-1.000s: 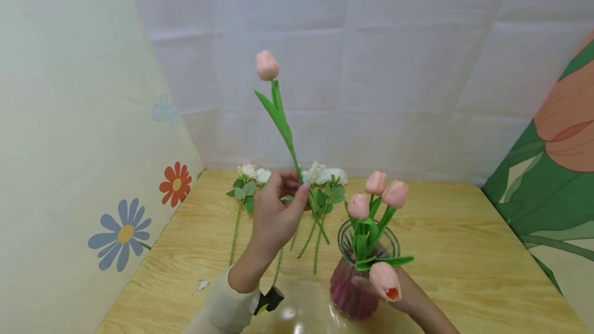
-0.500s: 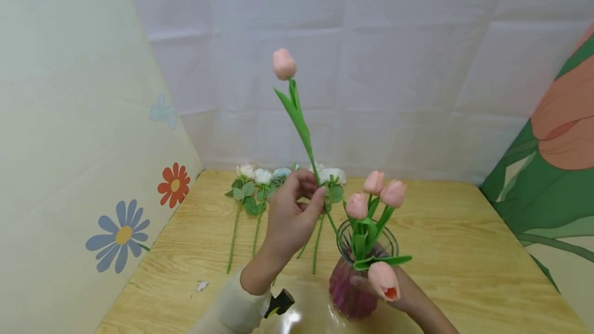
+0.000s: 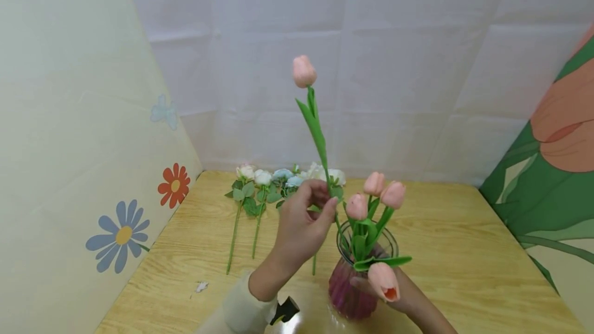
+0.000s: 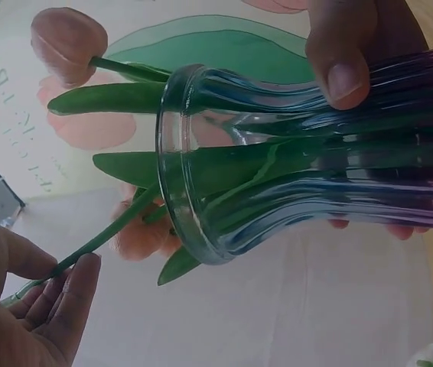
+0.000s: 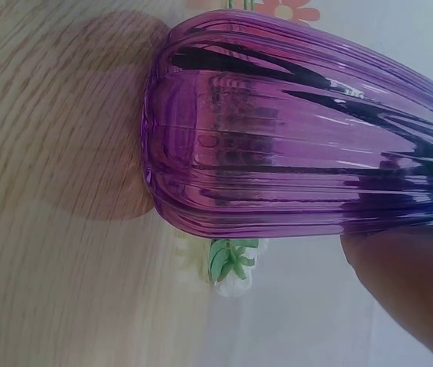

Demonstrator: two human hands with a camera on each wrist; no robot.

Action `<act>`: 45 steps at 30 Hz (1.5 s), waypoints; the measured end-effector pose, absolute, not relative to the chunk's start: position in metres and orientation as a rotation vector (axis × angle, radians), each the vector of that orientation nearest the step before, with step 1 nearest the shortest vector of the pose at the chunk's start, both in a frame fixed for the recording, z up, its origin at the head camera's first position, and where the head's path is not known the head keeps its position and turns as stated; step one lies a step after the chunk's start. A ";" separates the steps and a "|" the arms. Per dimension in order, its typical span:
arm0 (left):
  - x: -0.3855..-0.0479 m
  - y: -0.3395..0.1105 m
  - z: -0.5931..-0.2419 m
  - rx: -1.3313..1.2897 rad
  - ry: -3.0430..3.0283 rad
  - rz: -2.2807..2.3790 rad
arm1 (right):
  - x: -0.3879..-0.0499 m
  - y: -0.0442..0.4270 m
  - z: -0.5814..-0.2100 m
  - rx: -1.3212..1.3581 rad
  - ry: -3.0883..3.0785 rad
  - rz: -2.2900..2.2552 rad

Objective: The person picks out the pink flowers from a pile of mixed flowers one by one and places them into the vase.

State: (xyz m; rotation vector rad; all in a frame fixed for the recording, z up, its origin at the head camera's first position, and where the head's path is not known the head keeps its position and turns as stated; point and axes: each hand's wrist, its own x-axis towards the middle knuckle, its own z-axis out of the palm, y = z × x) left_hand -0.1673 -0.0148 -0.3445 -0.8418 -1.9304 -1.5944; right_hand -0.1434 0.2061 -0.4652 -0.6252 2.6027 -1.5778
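My left hand (image 3: 301,220) pinches the green stem of a pink tulip (image 3: 304,71) between thumb and fingertips, blossom up. In the left wrist view that stem (image 4: 113,228) passes over the rim, its lower part inside the ribbed glass vase (image 4: 278,160). My right hand (image 3: 402,288) grips the vase around its narrower middle, the thumb (image 4: 345,80) on the glass. Several pink tulips (image 3: 393,195) stand in the vase; one blossom (image 3: 384,281) droops over the front rim. The vase bottom (image 5: 178,145), purple, rests on the table.
Behind the left hand, several artificial flowers with white and bluish blossoms (image 3: 262,177) lie on the wooden table (image 3: 445,251). A small white scrap (image 3: 201,286) lies at left. White cloth (image 3: 408,92) hangs behind, with printed panels on both sides.
My left hand has moved right with the tulip, bringing its stem from left of the vase to inside the mouth. The right hand and vase have stayed almost still.
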 end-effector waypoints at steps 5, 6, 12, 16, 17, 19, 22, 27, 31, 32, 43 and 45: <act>-0.167 -0.014 -0.348 -0.880 -1.910 -1.556 | -0.144 0.205 -0.466 -0.640 2.605 -1.611; -0.167 -0.013 -0.348 -0.883 -1.911 -1.544 | -0.144 0.205 -0.467 -0.651 2.606 -1.620; -0.164 -0.013 -0.351 -0.875 -1.942 -1.454 | -0.144 0.205 -0.468 -0.687 2.605 -1.632; -0.163 -0.011 -0.354 -0.874 -1.949 -1.418 | -0.144 0.205 -0.466 -0.665 2.602 -1.611; -0.162 -0.011 -0.356 -0.874 -1.952 -1.411 | -0.144 0.205 -0.466 -0.653 2.602 -1.611; -0.161 -0.010 -0.358 -0.882 -1.958 -1.395 | -0.143 0.205 -0.466 -0.636 2.600 -1.615; -0.159 -0.008 -0.363 -0.902 -1.965 -1.375 | -0.142 0.205 -0.465 -0.630 2.591 -1.624; -0.159 -0.006 -0.370 -0.937 -1.977 -1.371 | -0.141 0.206 -0.463 -0.618 2.544 -1.652; -0.158 -0.005 -0.373 -0.970 -1.976 -1.356 | -0.142 0.207 -0.463 -0.574 2.498 -1.686; -0.158 -0.004 -0.374 -0.981 -1.972 -1.349 | -0.142 0.207 -0.464 -0.568 2.488 -1.702; -0.158 0.001 -0.384 -1.092 -1.949 -1.255 | -0.141 0.207 -0.473 -0.730 2.656 -1.694; -0.158 0.002 -0.384 -1.108 -1.939 -1.233 | -0.141 0.208 -0.473 -0.723 2.641 -1.703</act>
